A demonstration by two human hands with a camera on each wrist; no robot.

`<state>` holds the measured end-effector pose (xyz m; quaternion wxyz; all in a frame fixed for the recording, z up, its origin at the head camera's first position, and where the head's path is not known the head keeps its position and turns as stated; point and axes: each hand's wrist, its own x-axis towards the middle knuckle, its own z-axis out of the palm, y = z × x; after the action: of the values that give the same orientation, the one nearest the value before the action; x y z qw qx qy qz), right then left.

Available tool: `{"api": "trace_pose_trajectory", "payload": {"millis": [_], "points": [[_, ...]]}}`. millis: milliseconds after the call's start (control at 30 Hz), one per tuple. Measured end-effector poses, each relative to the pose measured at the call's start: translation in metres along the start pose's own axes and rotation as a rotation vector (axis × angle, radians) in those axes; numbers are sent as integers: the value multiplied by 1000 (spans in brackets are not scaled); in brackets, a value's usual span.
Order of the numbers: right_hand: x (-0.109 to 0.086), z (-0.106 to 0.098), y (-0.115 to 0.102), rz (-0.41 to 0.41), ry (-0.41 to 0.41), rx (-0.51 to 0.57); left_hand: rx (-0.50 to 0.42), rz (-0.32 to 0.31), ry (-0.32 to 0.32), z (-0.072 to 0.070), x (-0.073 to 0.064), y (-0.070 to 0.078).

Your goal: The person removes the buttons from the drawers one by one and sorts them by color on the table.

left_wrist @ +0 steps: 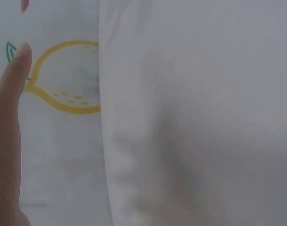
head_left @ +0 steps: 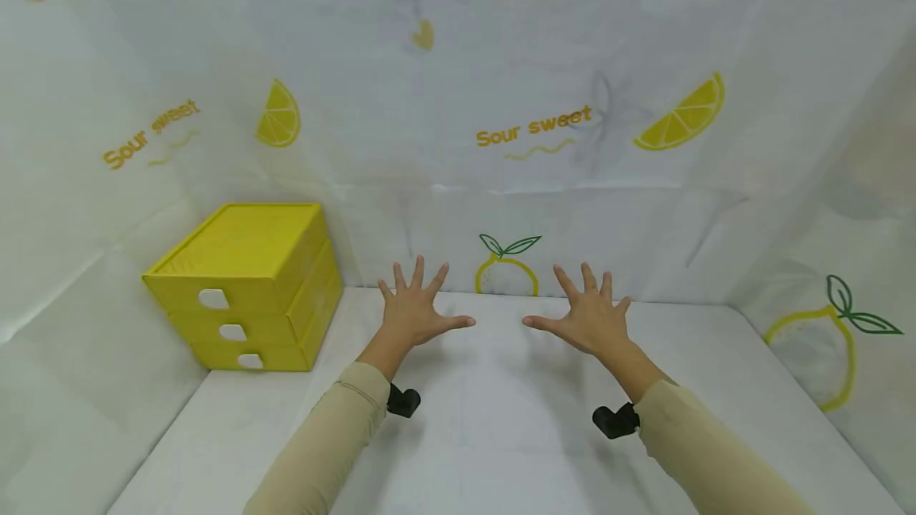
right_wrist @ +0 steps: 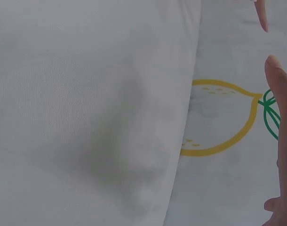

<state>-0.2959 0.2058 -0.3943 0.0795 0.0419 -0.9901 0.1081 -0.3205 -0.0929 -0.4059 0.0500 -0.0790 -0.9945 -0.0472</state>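
In the head view my left hand [head_left: 415, 312] is held out over the white table with its fingers spread and nothing in it. My right hand [head_left: 590, 320] mirrors it a little way to the right, fingers likewise spread and holding nothing. The two thumbs point toward each other with a gap between them. Nearest to the left hand stands a yellow box of drawers [head_left: 243, 284], with white pull tabs on its stacked drawers. Each wrist view shows part of its hand, the left thumb [left_wrist: 16, 80] and the right thumb [right_wrist: 282, 89], above pale cloth.
White cloth printed with lemons and lettering covers the back wall [head_left: 444, 141] and both sides. The white tabletop [head_left: 472, 420] runs between them. The drawer box takes up the back left corner, close to the left wall. Black straps with small mounts sit at both wrists.
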Motion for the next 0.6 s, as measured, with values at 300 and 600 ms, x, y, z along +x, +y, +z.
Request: {"api": "trace_pose_trajectory", "payload": {"millis": [300,600], "points": [[2,9,-14,-27,27,93,18,23,52,3,-11,-7],[12,16,-55,-104,-89,529,-18,140,226,-15,-53,-40]]}}
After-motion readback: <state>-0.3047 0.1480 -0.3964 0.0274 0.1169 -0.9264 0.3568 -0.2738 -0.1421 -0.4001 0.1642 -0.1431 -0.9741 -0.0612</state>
